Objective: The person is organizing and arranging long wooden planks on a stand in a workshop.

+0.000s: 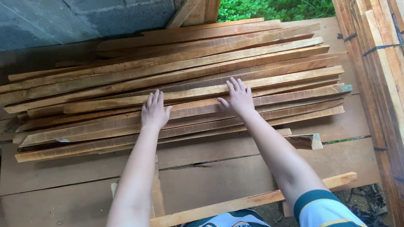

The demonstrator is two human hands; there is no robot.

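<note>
Many thin wooden slats [173, 78] lie in a loose pile on a platform of wide boards [55, 179], and this pile is the largest thing in view. It covers the far half of the platform, from its left edge almost to its right edge, and the slats run lengthwise, not quite parallel. At the right edge of the platform stands a tied bundle of longer planks [386, 73], held by dark straps. Behind the far edge there is a grey block wall [70, 15], and green plants [274, 1] show at the far right corner. One single slat [242, 202] lies apart along the near edge, close to the person's body.

Both hands rest flat on the near side of the pile. The left hand [154, 112] is spread open with the palm down on the slats, and it grips nothing. The right hand [240, 98] is also open, fingers stretched out on a pale slat [201, 91], pressing and not holding.

I think the risk here is sliding. The slats are stacked loosely, so a push from flat hands may move several at once, and the near ones may slip off the pile. Rough edges could also give splinters to bare palms.
</note>
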